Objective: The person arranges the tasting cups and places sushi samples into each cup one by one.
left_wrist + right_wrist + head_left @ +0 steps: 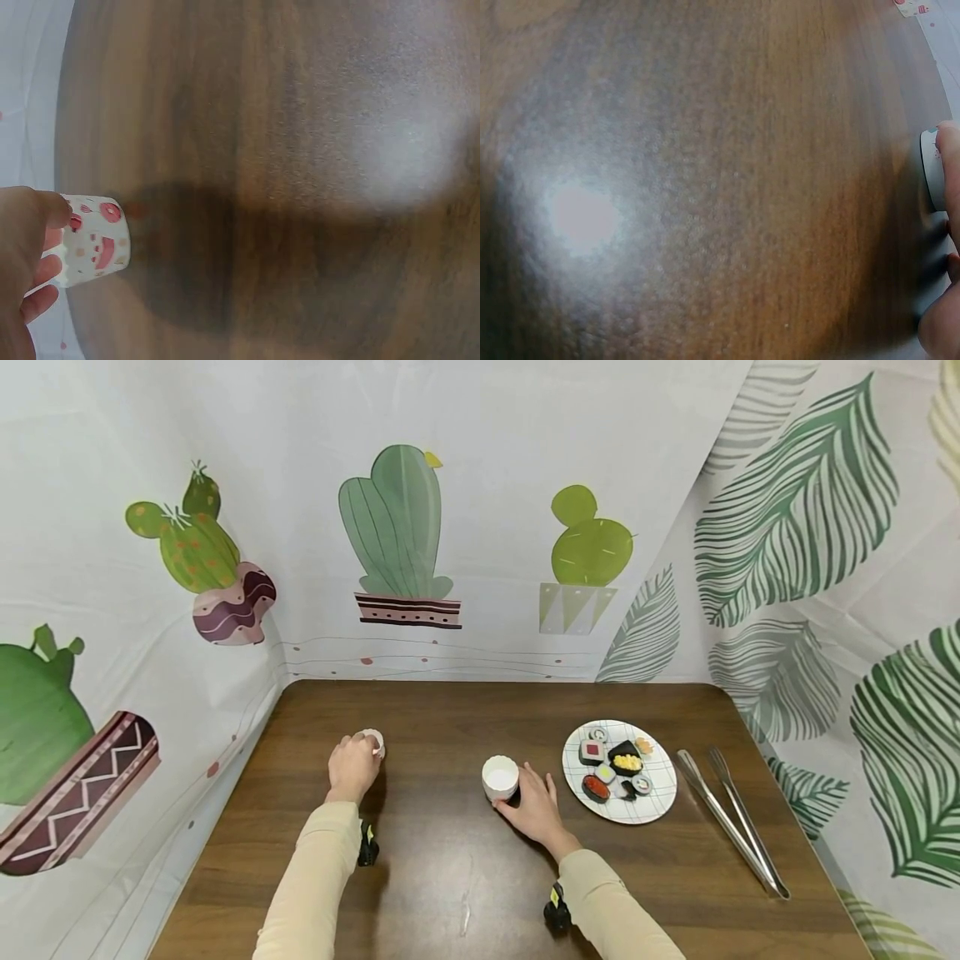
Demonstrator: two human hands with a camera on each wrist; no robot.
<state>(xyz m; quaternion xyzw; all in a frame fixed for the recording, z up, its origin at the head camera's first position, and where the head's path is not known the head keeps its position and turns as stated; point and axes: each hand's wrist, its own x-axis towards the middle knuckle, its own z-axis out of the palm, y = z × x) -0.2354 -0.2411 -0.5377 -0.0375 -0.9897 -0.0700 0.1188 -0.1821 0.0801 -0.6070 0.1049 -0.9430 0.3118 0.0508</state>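
Note:
In the head view, my left hand [354, 768] reaches to the left part of the table and grips a small paper baking cup [377, 740], covering much of it. The left wrist view shows pink printed pictures on this cup [101, 238] and the fingers [39, 301] at its scalloped rim. A second white baking cup [500, 775] stands upright near the table's middle. My right hand [537, 810] holds it from the right side, thumb at the front and fingers along the right. Only a sliver of this cup [932, 169] appears in the right wrist view.
Right of my right hand is a round white plate [634, 812] with a grid pattern, holding several sushi pieces. Metal tongs [731, 827] lie farther right, their ends apart. A cactus-print cloth [495, 510] hangs behind the brown wooden table [442, 710].

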